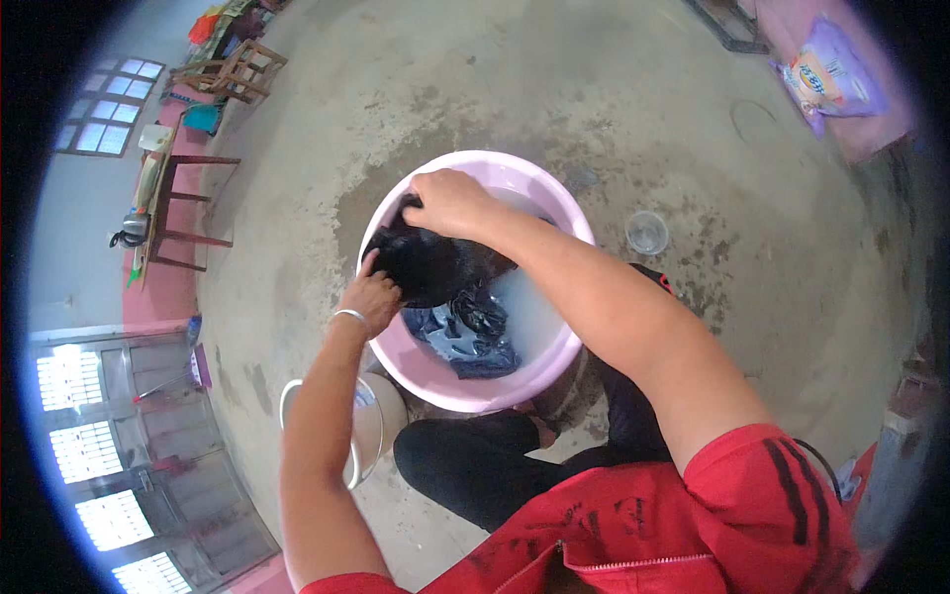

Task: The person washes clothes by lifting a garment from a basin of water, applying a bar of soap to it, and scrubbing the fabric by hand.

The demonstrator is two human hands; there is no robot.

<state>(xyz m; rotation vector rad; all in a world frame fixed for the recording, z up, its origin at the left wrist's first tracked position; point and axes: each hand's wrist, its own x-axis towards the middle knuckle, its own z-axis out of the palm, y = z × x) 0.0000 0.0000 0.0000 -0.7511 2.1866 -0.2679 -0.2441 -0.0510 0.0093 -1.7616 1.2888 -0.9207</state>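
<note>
Head view: black cloth [427, 265], lettered purple bag [841, 77]

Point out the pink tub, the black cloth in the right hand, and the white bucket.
Pink tub [460, 399]: head view, on its near rim.
Black cloth [435, 267]: head view, on its bunched middle.
White bucket [388, 424]: head view, on its side.
</note>
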